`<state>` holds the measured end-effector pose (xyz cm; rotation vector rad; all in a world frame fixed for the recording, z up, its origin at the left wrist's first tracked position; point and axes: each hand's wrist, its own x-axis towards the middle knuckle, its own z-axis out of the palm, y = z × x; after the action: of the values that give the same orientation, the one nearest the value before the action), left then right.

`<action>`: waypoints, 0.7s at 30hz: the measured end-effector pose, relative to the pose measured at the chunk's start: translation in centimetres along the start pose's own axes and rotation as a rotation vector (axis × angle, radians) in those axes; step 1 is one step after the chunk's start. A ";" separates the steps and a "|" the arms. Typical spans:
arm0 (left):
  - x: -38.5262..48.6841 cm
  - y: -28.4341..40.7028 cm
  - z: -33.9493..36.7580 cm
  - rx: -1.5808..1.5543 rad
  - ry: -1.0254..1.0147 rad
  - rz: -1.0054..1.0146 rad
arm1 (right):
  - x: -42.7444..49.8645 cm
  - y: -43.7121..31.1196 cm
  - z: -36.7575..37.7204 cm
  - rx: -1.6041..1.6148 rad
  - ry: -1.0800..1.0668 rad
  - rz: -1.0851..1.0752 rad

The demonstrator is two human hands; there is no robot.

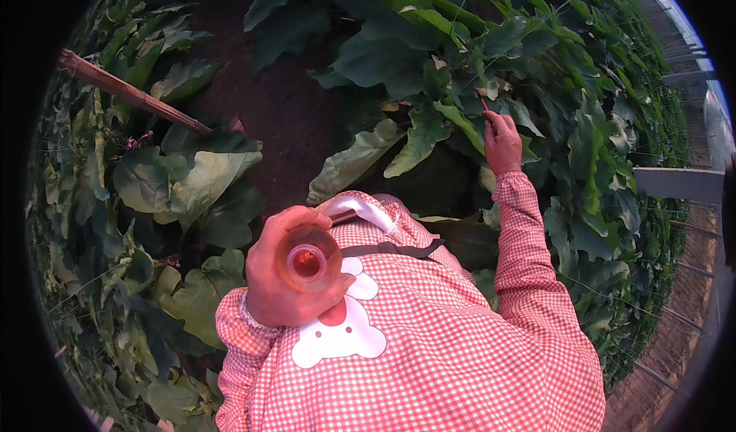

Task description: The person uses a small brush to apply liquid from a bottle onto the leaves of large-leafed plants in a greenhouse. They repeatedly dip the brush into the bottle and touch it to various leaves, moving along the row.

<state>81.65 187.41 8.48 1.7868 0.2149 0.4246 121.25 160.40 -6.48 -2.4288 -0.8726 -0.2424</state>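
Note:
My left hand (265, 285) is wrapped around an open clear bottle (329, 248), held upright in front of my waist. Red liquid (307, 263) shows down through its round mouth. My right hand (503, 147) reaches forward into the leaves on the right. Between its thumb and fingers it pinches a thin red stick (483, 102), which points away from me toward pale, curled leaf parts (490, 89). Whether the stick's tip touches the plant, I cannot tell. Large lobed leaves (418, 139), apparently of eggplant plants, surround this hand.
Dark soil (247, 87) runs between the plant rows. A bamboo pole (132, 93) slants across the left row, near a purple flower (139, 140). Thin strings (566, 2) cross the right-hand plants. A greenhouse wall with a pale beam (678, 183) stands at far right.

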 end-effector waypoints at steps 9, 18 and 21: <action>-0.8 -0.2 0.4 -0.038 0.124 -0.084 | 3.1 3.7 4.9 -0.191 -0.224 -0.113; -0.6 -0.6 0.6 -0.057 0.176 -0.119 | 4.5 5.1 7.8 -0.310 -0.171 -0.090; -0.4 -0.7 0.7 -0.055 0.178 -0.125 | 4.7 5.5 8.3 -0.332 -0.166 -0.058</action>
<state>81.58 186.82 7.60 1.6719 0.4332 0.4949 128.25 163.96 -14.20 -2.7646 -1.0477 -0.2245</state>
